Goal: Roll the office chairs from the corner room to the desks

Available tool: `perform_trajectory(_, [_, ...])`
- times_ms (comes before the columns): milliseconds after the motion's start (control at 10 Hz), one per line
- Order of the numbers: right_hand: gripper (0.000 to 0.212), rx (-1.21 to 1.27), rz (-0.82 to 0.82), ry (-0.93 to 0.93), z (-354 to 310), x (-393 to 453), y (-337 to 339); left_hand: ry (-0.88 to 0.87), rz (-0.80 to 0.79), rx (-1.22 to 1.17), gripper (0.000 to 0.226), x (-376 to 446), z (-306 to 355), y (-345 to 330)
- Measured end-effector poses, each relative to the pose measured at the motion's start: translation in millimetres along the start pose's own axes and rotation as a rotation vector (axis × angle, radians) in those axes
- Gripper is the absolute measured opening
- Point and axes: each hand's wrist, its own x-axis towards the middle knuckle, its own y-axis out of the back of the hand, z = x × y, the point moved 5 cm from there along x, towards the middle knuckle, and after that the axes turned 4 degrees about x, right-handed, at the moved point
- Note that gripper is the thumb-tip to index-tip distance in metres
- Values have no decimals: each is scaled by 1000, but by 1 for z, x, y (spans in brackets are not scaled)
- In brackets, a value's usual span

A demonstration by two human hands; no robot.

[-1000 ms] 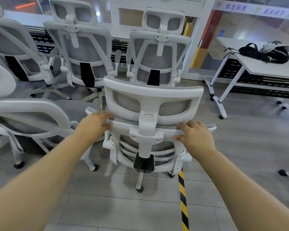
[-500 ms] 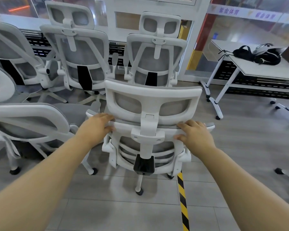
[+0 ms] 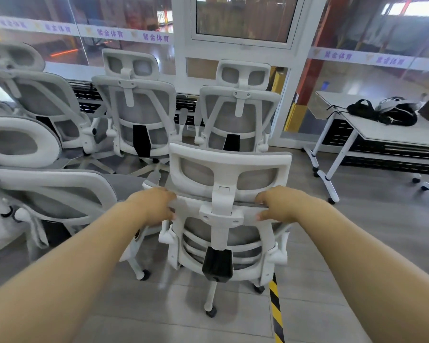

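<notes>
Head view showed me both forearms reaching forward from the near edge. My left hand gripped the top rail of the nearest office chair, fingers curled over the edge and thumb under it, just left of the white headrest post. My right hand held the same rail on the other side of the post, fingers wrapped over the top, thumb tucked beneath. That chair stood with its back to me at the centre of the view, its headrest just above my knuckles and one caster on the grey floor near a yellow-and-black floor stripe.

Left of it, touching or nearly touching, sat another white chair turned sideways; I could not tell whether their arms met. Farther off, two more chairs stood side by side against the glass wall, one on the left and one on the right, with another at the far left. To the far right, a white table on wheeled legs carried a black bag.
</notes>
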Motion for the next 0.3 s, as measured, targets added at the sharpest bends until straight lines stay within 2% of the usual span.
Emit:
perform_trajectory(100, [46, -89, -52, 62, -12, -6, 11, 50, -68, -12, 30, -20, 1, 5])
perform_trajectory(300, [44, -233, -19, 269, -60, -21, 31, 282, -68, -65, 41, -81, -14, 0])
